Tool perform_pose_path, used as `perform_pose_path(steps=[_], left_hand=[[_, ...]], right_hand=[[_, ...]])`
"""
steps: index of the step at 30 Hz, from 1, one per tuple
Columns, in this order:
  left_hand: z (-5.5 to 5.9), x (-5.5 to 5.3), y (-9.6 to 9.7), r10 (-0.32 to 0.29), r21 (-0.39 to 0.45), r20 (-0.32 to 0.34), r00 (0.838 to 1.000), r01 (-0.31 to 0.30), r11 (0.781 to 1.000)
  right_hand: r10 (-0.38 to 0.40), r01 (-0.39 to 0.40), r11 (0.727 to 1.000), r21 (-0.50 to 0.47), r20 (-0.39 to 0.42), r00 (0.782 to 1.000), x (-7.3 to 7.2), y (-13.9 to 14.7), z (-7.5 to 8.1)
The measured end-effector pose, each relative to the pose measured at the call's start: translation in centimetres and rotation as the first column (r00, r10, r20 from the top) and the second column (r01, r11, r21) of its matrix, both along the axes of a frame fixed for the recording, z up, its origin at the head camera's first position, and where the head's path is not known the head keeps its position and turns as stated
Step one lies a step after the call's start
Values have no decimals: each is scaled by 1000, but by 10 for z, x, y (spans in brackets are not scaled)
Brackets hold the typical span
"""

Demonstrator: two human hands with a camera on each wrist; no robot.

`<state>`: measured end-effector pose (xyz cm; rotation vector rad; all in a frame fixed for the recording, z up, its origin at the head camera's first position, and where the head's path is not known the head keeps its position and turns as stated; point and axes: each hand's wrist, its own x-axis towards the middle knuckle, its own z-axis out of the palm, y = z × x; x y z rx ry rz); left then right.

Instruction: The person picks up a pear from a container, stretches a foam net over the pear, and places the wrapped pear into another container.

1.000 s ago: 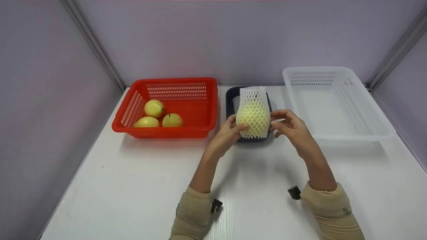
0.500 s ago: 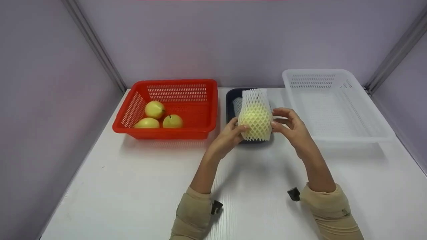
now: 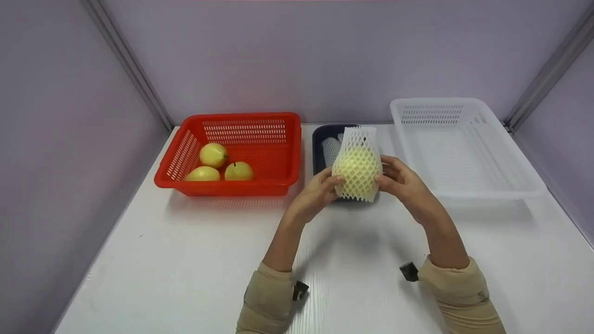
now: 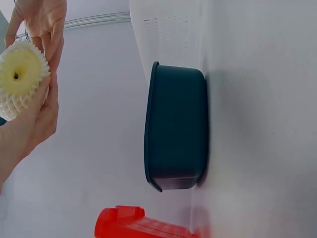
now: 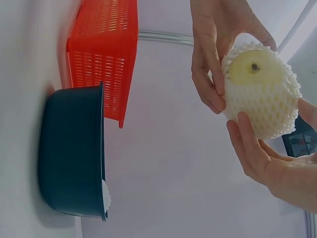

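Fingers (image 5: 251, 141) gripping netted fruit (image 5: 242, 69) from both sides

Left hand (image 3: 315, 195) and right hand (image 3: 408, 188) are holding it between them, thumbs pressing the white foam net (image 3: 360, 138) (fruit's bare end is showing in both wrist views). Fruit is hanging above the table (image 3: 185, 260), partly hiding the dark tub (image 3: 317, 155) from the head camera. More nets (image 3: 330, 150) are lying inside; three loose fruits (image 3: 239, 171) are sitting in the red basket (image 3: 269, 187).

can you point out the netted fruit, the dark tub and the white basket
Netted fruit (image 3: 358, 171): head view, on the middle of its netted side
Dark tub (image 4: 177, 124): left wrist view, on its outer wall
White basket (image 3: 464, 160): head view, on its inside floor
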<state>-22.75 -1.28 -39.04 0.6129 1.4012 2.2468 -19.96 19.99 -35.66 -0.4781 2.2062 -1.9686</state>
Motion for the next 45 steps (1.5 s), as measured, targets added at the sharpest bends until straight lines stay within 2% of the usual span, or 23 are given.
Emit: perform_pose_path(steps=[5,10,13,15,17,18,19,20,21,23,25,28,30,31,32,34,36,41,42,45], left_hand=[[0,0,0,25,-76,-59,998,-29,997],[1,0,-1,6,-147,-101,995,-20,989],[4,0,0,4,-187,-145,989,-32,982],[6,0,0,22,-227,-197,980,-68,971],[7,0,1,62,-289,-283,957,-147,946],[7,0,1,83,-319,-341,936,-199,927],[7,0,1,102,-349,-408,907,-258,901],[6,0,2,118,-365,-480,869,-320,875],[4,0,3,130,-370,-554,822,-383,846],[0,-1,5,152,-334,-685,712,-493,804],[-4,-2,7,172,-263,-777,605,-561,785],[-9,-6,10,208,-144,-863,460,-619,772],[-11,-8,12,226,-79,-897,379,-642,763],[-11,-8,12,231,-52,-910,344,-649,759],[-12,-9,13,235,-32,-919,317,-653,756],[-13,-9,13,238,-4,-931,277,-660,752],[-13,-9,14,241,13,-934,263,-650,759],[-14,-10,16,234,29,-937,259,-610,792],[-14,-11,16,228,24,-938,259,-610,792],[-16,-12,17,211,-6,-939,273,-624,781]], right_hand=[[36,-36,999,-14,3,999,0,4,0],[91,-91,996,3,-17,996,-1,9,-1],[82,-82,996,25,-26,996,-2,13,0],[66,-64,997,45,-28,997,-3,15,1],[41,-39,997,65,-30,999,-3,16,2],[29,-26,997,74,-35,999,-3,16,2],[16,-12,996,83,-43,999,-3,17,2],[3,2,996,93,-53,999,-3,16,1],[-9,15,995,102,-65,998,-3,16,0],[-27,38,992,118,-95,995,-2,14,-2],[-29,48,990,135,-135,990,-2,12,-4],[0,30,988,152,-196,981,0,7,-7],[33,4,988,157,-236,971,0,5,-8],[50,-8,987,160,-256,965,0,4,-9],[65,-20,986,164,-272,960,0,3,-9],[85,-33,984,173,-298,951,-1,2,-10],[96,-36,982,184,-326,941,-1,2,-11],[104,-26,980,199,-391,914,-2,0,-16],[99,-15,978,208,-401,911,-2,-1,-17],[72,25,974,225,-415,907,-2,-4,-20]])
